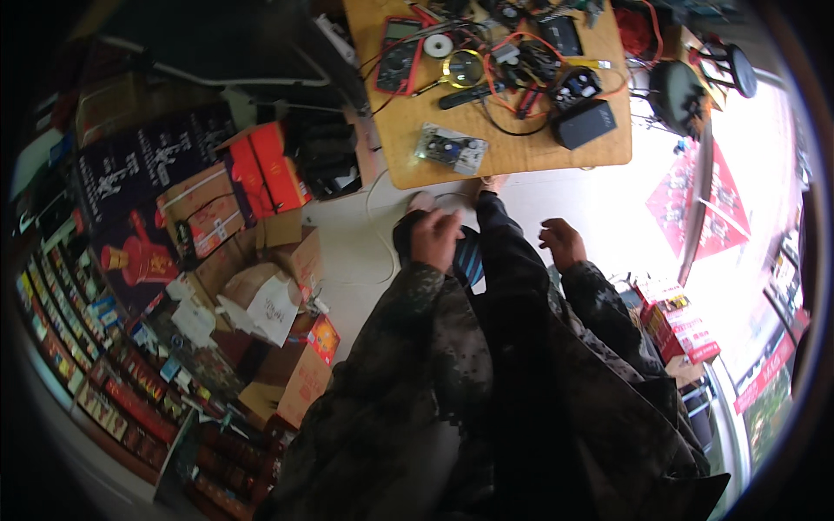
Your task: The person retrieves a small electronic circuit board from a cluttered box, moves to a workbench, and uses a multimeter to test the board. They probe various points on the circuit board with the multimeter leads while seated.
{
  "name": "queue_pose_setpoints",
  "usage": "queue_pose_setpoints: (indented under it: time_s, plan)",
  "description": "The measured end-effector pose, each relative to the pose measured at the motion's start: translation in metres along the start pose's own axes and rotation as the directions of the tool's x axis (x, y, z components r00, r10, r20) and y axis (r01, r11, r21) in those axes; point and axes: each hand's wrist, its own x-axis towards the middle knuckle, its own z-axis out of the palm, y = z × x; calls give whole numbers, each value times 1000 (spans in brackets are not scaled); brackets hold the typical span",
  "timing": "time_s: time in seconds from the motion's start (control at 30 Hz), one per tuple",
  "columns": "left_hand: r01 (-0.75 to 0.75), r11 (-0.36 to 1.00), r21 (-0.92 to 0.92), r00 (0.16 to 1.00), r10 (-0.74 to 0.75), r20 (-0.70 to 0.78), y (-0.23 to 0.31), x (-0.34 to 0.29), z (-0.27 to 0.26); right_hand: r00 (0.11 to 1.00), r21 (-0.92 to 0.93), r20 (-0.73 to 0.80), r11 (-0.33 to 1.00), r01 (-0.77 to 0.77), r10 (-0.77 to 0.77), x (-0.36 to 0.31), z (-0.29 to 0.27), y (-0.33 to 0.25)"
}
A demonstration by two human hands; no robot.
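Note:
My left hand (437, 240) hangs in front of my lap, its fingers loosely bent and apart, with nothing seen in it. To its right, my right hand (564, 244) is raised above my right thigh. Its fingers are half curled and apart, and no object shows in them. Neither hand touches the wooden table (512, 165) ahead. A small circuit board (452, 148) lies by the table's near edge, closest to my left hand. A black box (584, 124) stands near the right corner. Farther back lie a red-edged multimeter (400, 56) and a magnifying glass (463, 69).
Tangled wires (532, 65) and tools cover the table's far side. At left stand open cardboard boxes (287, 382), a red box (265, 167) and a shelf of small packages (130, 391). A round dark stool (676, 94) is beyond the table's right side; red cartons (682, 326) stand at right.

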Motion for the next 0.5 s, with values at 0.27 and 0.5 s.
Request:
queue_pose_setpoints:
  time_s: [0.27,0.5]
  plan:
    - [64,993,-97,998,-65,-4,-6,14,-10,997,-107,77,994,-6,14,7,11,-4]
    - [76,980,-183,996,-83,-32,-43,38,-73,998,-234,53,972,-14,27,17,63,-32]
